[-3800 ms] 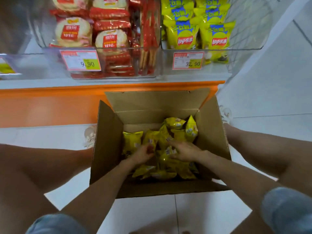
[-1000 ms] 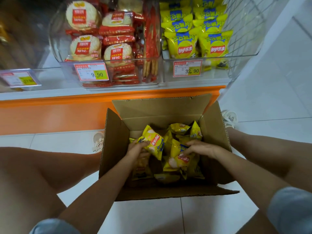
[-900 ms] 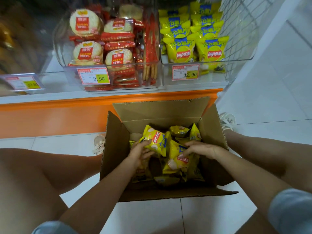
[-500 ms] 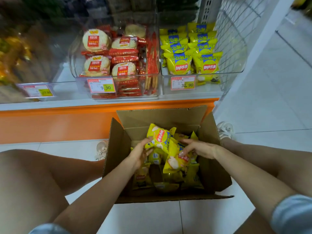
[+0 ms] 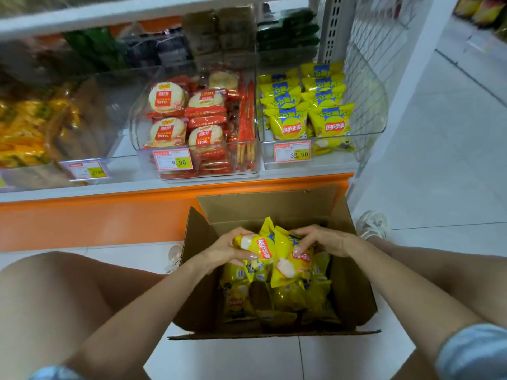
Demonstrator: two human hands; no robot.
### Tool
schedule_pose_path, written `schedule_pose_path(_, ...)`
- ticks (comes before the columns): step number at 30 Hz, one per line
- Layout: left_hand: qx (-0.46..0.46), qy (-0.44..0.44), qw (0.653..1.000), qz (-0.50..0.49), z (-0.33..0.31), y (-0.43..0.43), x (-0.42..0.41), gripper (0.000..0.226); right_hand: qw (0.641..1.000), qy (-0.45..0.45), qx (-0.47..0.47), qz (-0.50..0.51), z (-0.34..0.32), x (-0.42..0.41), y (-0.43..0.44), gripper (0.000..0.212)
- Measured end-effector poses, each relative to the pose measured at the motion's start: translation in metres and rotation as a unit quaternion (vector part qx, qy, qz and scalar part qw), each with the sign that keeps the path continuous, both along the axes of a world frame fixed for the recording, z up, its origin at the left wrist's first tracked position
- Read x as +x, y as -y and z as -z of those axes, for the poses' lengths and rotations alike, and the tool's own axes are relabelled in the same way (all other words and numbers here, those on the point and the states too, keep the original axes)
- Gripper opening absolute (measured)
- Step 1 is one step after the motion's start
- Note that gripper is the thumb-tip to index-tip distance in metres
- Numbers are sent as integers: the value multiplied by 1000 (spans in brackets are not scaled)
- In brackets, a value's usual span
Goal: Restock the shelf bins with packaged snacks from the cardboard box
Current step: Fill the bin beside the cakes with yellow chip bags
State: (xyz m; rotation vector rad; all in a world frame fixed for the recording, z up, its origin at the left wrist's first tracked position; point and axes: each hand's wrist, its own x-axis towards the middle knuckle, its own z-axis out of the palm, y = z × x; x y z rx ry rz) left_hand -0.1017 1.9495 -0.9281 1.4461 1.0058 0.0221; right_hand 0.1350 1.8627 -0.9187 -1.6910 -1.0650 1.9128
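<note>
Above cardboard box (image 5: 354,283), left fingers (image 5: 236,232) gripping chip bag (image 5: 262,249), right fingers (image 5: 303,233) pinching second bag (image 5: 285,259).

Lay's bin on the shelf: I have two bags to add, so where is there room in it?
Bare room runs between the right column of Lay's bags and the right wall of the Lay's bin. The two columns stand packed, more bags lie low beside the 32.90 price tag, and the rice cracker bin alongside is full.

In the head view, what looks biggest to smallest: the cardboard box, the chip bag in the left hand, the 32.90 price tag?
cardboard box
chip bag in the left hand
32.90 price tag
The tag sits farther back, so bag versus tag is unsure.
</note>
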Motion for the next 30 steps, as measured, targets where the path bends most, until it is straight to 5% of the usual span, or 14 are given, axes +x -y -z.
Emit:
schedule_pose_path(3, -36, 41, 994, -98, 0, 3, 1, 29, 999, -1, 21, 38, -2, 3, -1, 74)
schedule_pose_path(7, -46, 91, 968, -231, -3, 11, 7, 22, 995, -13, 51, 83, -8, 9, -3, 50)
schedule_pose_path(12, -129, 193, 927, -294, -18, 25, 26, 20, 990, -34, 85, 111, -27, 18, 0, 52)
schedule_pose_path(15, -104, 205, 942, -244, -30, 26, 34, 14, 984, -31, 110, 134, -34, 23, 1, 65)
schedule_pose_path(22, 78, 132, 986, -71, -74, -3, 34, 28, 981, -6, 160, 106, -80, 34, 15, 52)
schedule_pose_path(30, 246, 136, 959, 29, -164, -23, 74, 55, 962, 106, 238, 87, -157, 51, 6, 40)
